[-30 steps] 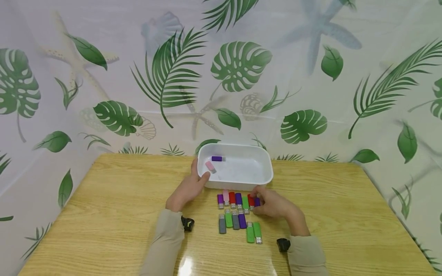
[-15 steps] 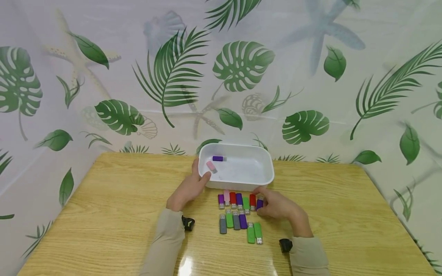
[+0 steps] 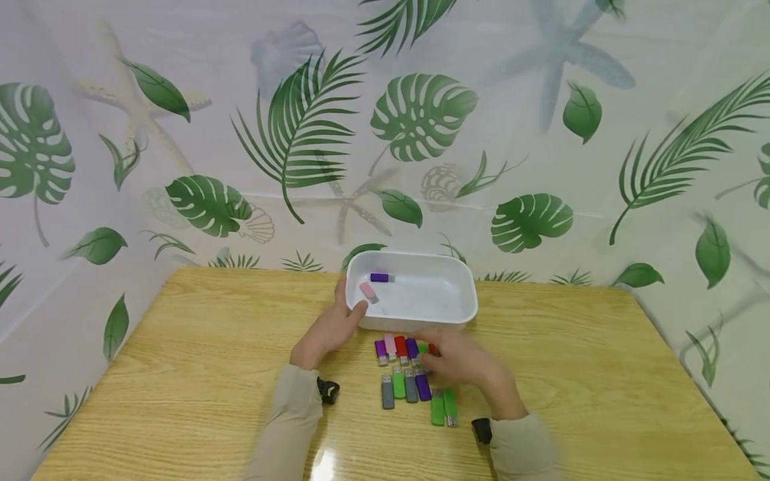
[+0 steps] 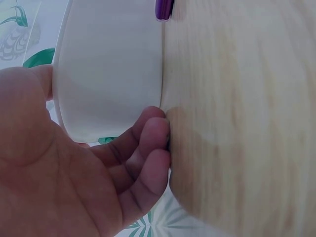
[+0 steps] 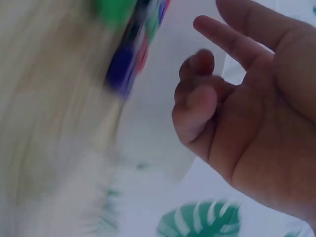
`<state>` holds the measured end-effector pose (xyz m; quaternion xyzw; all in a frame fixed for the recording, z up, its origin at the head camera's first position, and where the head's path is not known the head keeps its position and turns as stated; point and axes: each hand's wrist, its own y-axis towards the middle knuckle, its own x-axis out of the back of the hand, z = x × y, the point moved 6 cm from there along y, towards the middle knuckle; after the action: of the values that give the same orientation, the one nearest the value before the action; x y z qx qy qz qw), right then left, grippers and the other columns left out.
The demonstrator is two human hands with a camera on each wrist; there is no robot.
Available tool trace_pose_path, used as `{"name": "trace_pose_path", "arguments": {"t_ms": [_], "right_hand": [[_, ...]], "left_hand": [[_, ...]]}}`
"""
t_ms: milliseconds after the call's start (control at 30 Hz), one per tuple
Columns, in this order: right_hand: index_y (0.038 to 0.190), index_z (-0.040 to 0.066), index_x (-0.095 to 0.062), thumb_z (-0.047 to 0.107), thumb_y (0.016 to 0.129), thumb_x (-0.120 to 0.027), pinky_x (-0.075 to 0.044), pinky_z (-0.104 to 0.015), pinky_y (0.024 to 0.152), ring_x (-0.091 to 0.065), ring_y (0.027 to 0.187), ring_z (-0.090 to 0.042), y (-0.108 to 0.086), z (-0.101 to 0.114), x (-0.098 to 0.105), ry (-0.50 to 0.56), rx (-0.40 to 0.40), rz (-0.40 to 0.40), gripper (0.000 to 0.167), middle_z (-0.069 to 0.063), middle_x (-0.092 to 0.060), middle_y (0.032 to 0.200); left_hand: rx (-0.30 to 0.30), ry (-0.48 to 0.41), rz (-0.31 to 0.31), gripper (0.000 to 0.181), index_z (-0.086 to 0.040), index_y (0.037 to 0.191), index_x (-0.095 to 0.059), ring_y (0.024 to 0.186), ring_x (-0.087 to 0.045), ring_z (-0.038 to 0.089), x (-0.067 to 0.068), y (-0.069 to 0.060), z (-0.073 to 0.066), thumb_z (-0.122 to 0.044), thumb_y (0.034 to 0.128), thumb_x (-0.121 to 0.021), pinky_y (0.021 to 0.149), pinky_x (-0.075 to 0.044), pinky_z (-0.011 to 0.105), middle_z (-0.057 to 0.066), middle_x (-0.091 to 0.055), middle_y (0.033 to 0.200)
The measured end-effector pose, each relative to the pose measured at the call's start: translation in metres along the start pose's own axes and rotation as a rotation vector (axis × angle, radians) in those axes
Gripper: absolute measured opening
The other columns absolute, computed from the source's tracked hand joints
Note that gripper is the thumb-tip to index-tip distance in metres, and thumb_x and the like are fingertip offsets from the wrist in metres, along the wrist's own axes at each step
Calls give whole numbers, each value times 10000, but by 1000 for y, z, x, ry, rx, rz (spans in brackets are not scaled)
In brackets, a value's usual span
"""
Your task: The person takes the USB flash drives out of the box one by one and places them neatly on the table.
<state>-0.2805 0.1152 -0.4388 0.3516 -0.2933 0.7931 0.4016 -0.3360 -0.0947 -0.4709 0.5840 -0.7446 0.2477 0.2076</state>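
Note:
A white plastic container [image 3: 421, 287] stands at the table's back edge, holding a purple USB stick [image 3: 379, 278] and a pink USB stick [image 3: 368, 292]. My left hand [image 3: 329, 331] grips its left end, thumb at the front rim; the left wrist view has curled fingers [image 4: 148, 148] by its lower side. In front lie USB sticks in rows: the back row includes a red one [image 3: 401, 347]. My right hand [image 3: 460, 361], blurred, hovers over that row's right end and covers part of it. In the right wrist view its thumb and index finger are apart, with nothing between them.
A nearer row has grey [image 3: 388, 393] and purple [image 3: 424, 387] USB sticks among others. Two green ones [image 3: 438, 407] lie closest to me. A leaf-printed cloth [image 3: 421, 120] hangs right behind the wooden table [image 3: 601, 374].
My right hand has let go of the purple USB stick at the back row's right end and moved left over the row. The left hand stays at the container.

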Motion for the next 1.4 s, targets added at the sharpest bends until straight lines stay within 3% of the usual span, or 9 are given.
{"name": "trace_pose_path", "arguments": {"t_ms": [200,467,633,700,833,967,1067,1233,1400], "right_hand": [[1467,211,-516,314,1001,-594,-397,-284,541,-460,528,-115,10,16,-25,-170,-75,128,484,4,-430,613],[1409,104,-571,224,985,-628,-486,-328,664,-558,698,-145,3,16,-15,-39,-9,95,444,-77,-640,927],[1348,33,-588,100,926,-687,-500,-482,944,-599,1112,-304,-11,-2,10,-29,-80,-32,438,-172,-563,1306],[1282,4,-606,32,865,-725,-464,-512,996,-556,1194,-353,-16,-9,16,-57,-101,-45,435,-188,-562,1304],[1048,5,-615,-1,749,-810,-510,-422,793,-582,918,-267,-23,-19,17,-40,-143,-7,356,-124,-614,1000],[882,79,-552,153,709,-894,-375,-306,600,-471,700,-170,-33,-22,3,24,-163,125,390,-24,-518,763],[854,103,-535,216,685,-914,-333,-272,576,-444,673,-139,-39,-21,-10,42,-136,199,430,23,-466,721],[823,71,-519,161,706,-898,-323,-243,546,-414,629,-122,-34,-19,-13,77,-87,173,406,35,-414,686],[837,57,-531,126,763,-855,-343,-251,543,-440,635,-138,-36,-22,-13,103,-134,184,339,14,-443,697]], "left_hand": [[-16,-12,-5,775,-141,1594,86,1144,-598,378,1,1,0,-456,1061,-379,1004,-448,525,290,-415,1491],[-5,3,-5,774,-152,1597,86,1236,-548,420,0,0,-1,-470,1059,-372,1041,-418,543,287,-393,1507],[-11,12,0,778,-143,1594,94,1112,-613,376,1,0,-2,-460,1061,-375,977,-468,523,306,-434,1469],[-10,19,3,782,-128,1592,99,1075,-622,364,1,0,-2,-458,1062,-372,966,-474,520,317,-446,1454],[-13,17,1,789,-120,1591,100,1091,-619,369,1,0,-1,-461,1062,-375,985,-466,520,316,-433,1464],[-16,-10,11,783,-134,1593,96,1241,-545,420,-4,-1,0,-459,1061,-377,1048,-413,543,300,-387,1504],[-17,-2,11,780,-133,1592,100,1202,-572,415,-4,-1,0,-457,1063,-373,1024,-435,543,301,-409,1490],[-20,13,-7,780,-123,1589,97,983,-632,339,3,1,-3,-441,1064,-385,888,-508,479,313,-471,1436],[-23,3,0,784,-122,1592,88,1118,-613,374,2,-2,-4,-445,1061,-389,992,-465,518,315,-423,1472]]}}
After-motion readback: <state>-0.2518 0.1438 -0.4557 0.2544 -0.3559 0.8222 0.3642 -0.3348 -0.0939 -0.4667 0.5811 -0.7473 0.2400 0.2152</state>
